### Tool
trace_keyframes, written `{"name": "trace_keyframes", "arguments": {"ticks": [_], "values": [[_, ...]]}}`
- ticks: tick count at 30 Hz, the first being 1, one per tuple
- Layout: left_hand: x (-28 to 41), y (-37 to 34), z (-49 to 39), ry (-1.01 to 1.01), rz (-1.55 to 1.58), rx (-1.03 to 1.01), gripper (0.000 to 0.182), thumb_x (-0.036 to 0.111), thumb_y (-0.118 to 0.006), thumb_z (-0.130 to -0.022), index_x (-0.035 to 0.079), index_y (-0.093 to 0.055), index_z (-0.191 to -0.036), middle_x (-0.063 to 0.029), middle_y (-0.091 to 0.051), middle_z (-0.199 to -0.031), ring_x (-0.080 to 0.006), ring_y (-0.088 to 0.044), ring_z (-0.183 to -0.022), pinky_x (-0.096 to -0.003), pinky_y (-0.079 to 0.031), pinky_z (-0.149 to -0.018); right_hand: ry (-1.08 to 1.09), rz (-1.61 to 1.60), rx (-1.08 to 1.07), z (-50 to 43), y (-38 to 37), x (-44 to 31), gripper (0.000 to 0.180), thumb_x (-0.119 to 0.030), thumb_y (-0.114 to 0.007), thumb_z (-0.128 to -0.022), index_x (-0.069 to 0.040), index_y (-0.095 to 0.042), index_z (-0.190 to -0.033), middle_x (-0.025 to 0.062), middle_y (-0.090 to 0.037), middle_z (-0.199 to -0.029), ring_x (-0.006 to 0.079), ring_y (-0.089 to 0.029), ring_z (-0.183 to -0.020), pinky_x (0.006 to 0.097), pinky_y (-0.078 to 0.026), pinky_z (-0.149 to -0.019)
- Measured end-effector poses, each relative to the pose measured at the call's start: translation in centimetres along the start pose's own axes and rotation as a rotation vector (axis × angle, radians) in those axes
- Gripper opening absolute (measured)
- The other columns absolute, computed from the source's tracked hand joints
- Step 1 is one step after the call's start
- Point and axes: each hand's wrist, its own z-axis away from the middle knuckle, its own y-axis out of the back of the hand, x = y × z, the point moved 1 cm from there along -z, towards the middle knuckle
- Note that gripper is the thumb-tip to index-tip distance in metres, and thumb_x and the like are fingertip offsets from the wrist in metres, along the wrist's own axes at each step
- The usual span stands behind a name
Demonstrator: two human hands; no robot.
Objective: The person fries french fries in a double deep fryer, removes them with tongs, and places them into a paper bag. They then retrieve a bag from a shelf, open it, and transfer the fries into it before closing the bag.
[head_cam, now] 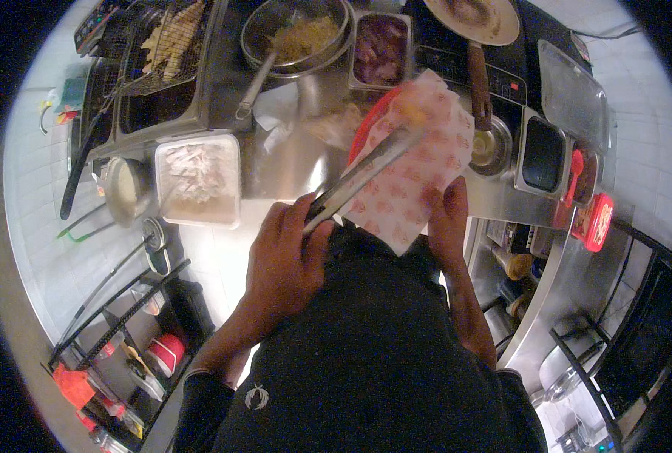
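Note:
My left hand (285, 260) grips a pair of metal tongs (361, 170), which points up and to the right. The far ends of the tongs reach over a sheet of printed paper (389, 198), where a small blurred yellowish patch shows. That white paper with its red pattern lies over a red tray or basket (372, 122), of which only the left rim shows. At the paper's lower right edge, my right hand (449, 215) holds the lined basket, its fingers partly hidden underneath.
A white tub of floured pieces (198, 181) stands left on the steel counter. Behind are a fryer with a wire basket (174, 51), a metal bowl of yellowish food (296, 39) and a metal pan of purplish food (381, 51). A frying pan (477, 22) sits on the hob.

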Motion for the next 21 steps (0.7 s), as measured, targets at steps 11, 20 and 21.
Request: {"name": "trace_keyframes", "arguments": {"ticks": [11,20,21], "values": [[3.5,5.5,-0.7,-0.372,-0.417,0.157,0.034,0.015,-0.062,-0.084,-0.007,-0.053,-0.109,-0.0162,-0.05,-0.086,-0.031,-0.055,-0.078,-0.0383,-0.051,-0.06,0.071,-0.015,0.038,2.0,-3.6,-7.9,0.015,-0.009,-0.057,-0.092,-0.004,-0.046,-0.101,0.0053,-0.053,-0.092,0.0123,-0.052,-0.084,0.0281,-0.047,-0.077],[3.2,10.3,-0.7,-0.722,-0.89,0.32,0.046,0.01,-0.057,-0.069,-0.007,-0.056,-0.112,-0.017,-0.052,-0.092,-0.0291,-0.055,-0.081,-0.0353,-0.052,-0.062,0.101,-0.069,-0.008,2.0,-5.3,-9.5,0.013,-0.006,-0.056,-0.092,-0.005,-0.045,-0.099,0.0045,-0.052,-0.091,0.0107,-0.052,-0.083,0.0258,-0.047,-0.074],[3.3,10.7,-0.8,-0.739,-0.95,0.336,0.049,0.01,-0.056,-0.068,-0.007,-0.056,-0.113,-0.0173,-0.053,-0.093,-0.0294,-0.054,-0.082,-0.0355,-0.052,-0.063,0.106,-0.074,-0.017,2.0,-5.4,-9.6,0.014,-0.006,-0.056,-0.091,-0.005,-0.045,-0.1,0.0045,-0.052,-0.091,0.0109,-0.052,-0.083,0.026,-0.047,-0.075]]}}
